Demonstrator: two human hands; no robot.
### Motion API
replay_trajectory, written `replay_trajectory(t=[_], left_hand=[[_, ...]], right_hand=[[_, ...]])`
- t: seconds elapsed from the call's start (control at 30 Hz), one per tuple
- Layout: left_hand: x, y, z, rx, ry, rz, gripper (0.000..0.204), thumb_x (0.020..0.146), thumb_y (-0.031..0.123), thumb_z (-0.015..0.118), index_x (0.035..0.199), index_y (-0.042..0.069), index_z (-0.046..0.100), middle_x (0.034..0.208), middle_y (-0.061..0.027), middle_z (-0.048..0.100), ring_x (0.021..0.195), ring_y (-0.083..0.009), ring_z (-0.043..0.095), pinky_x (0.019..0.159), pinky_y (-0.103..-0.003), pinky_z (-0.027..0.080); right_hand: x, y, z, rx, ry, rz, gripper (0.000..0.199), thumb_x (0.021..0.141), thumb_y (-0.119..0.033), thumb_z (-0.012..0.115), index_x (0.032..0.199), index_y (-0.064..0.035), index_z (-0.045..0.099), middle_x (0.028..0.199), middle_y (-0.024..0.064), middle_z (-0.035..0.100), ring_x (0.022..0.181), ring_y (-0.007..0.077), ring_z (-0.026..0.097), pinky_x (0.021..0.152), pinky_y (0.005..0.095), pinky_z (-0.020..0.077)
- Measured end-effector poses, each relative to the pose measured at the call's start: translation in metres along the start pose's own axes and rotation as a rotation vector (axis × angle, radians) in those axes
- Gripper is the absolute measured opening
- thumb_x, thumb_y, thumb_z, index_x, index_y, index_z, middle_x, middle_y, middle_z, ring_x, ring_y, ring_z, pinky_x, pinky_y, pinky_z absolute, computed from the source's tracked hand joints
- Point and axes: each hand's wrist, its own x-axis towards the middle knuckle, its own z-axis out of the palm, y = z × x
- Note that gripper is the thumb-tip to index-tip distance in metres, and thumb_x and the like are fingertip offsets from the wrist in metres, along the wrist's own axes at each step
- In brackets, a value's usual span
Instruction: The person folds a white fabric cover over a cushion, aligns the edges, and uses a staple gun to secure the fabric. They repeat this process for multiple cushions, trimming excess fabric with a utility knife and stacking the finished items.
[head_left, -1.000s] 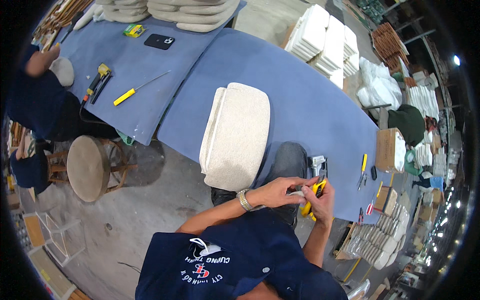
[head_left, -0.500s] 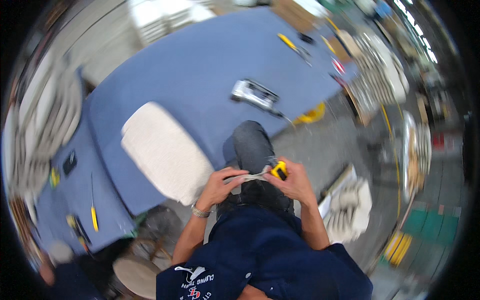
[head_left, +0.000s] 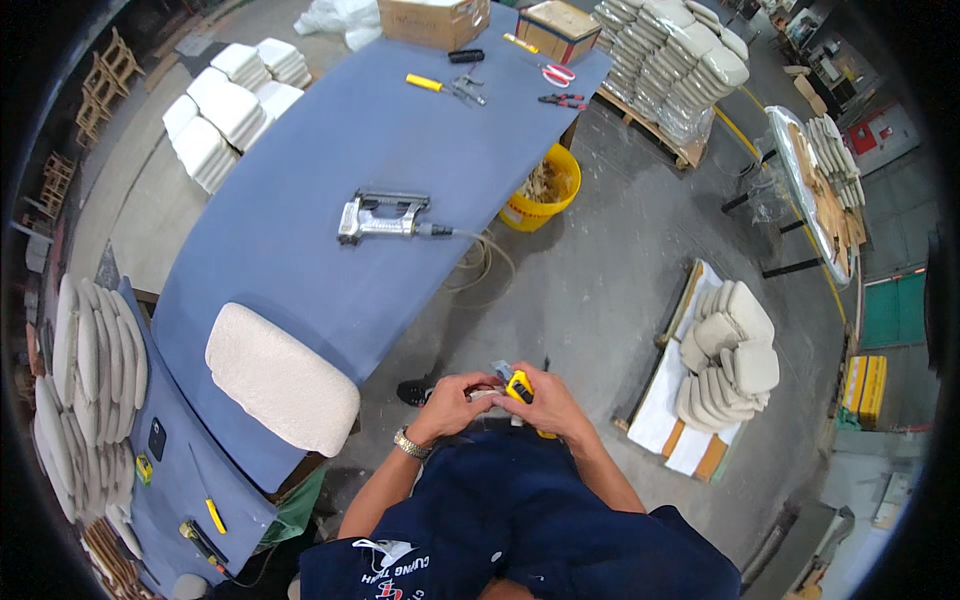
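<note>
In front of my body, my right hand [head_left: 556, 408] is closed around a yellow utility knife [head_left: 519, 386], its grey end pointing up and left. Close beside it, my left hand [head_left: 450, 408] pinches a small cream fabric strip [head_left: 484, 392], mostly covered by the fingers. My right fingertips reach the strip too. To the left, a cream upholstered cushion [head_left: 282, 382] lies near the edge of the blue-covered table [head_left: 300, 280]. Farther up that table rests a silver staple gun [head_left: 384, 218] with an air hose attached.
A yellow bucket of scraps [head_left: 545, 190] stands against the table's right side. Cushions [head_left: 728, 350] are piled on a low pallet to the right. Red-handled scissors [head_left: 558, 76], pliers [head_left: 565, 101] and a cardboard box [head_left: 435, 22] occupy the far end. Stacked cushions [head_left: 95, 360] stand at left.
My hands have come closer together, and the stretched strip is now bunched between them. The view has turned, so the table and cushion appear shifted.
</note>
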Motion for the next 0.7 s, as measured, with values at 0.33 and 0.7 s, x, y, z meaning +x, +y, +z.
replay_trajectory(t=[0.33, 0.7], left_hand=[[0.124, 0.035, 0.219, -0.172, -0.315, -0.140, 0.026, 0.096, 0.019, 0.074, 0.118, 0.004, 0.073, 0.076, 0.0002, 0.070, 0.062, -0.0079, 0.062, 0.059, -0.026, 0.052], [0.302, -0.077, 0.296, 0.142, -0.489, -0.280, 0.019, 0.094, 0.007, 0.062, 0.107, 0.001, 0.075, 0.083, -0.0099, 0.074, 0.069, -0.0169, 0.072, 0.064, -0.031, 0.060]], right_hand=[[-0.119, 0.199, -0.164, -0.035, 0.209, 0.296, 0.033, 0.088, -0.028, 0.080, 0.102, -0.0022, 0.065, 0.080, 0.0138, 0.071, 0.064, 0.0239, 0.069, 0.059, 0.0382, 0.0533], [-0.176, 0.485, -0.101, 0.541, 0.845, 0.591, 0.016, 0.096, -0.022, 0.071, 0.100, -0.0086, 0.064, 0.082, 0.0065, 0.066, 0.054, 0.0177, 0.063, 0.049, 0.0311, 0.0525]])
